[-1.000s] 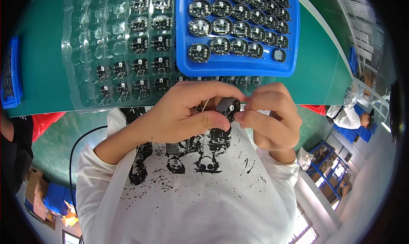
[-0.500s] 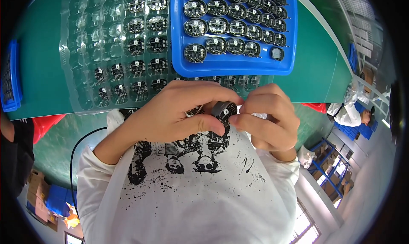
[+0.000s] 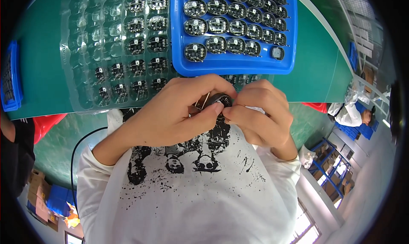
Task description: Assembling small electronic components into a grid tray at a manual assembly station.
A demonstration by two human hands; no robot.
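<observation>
Pinching a black part (image 3: 225, 100), left fingers (image 3: 206, 84) and right fingers (image 3: 254, 98) almost close; blue tray's (image 3: 238, 67) look done, clear tray's (image 3: 79, 87) don't.

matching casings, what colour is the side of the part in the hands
Dark grey; the part shows best in the head view.

Left hand (image 3: 174, 107) grips a small dark part (image 3: 218, 99), right hand (image 3: 265, 113) at its edge
Beyond, on a green table (image 3: 38, 76) — a blue tray (image 3: 240, 66) with rows of round units (image 3: 216, 44), and a clear blister tray (image 3: 65, 52) holding circuit boards (image 3: 137, 45).
</observation>
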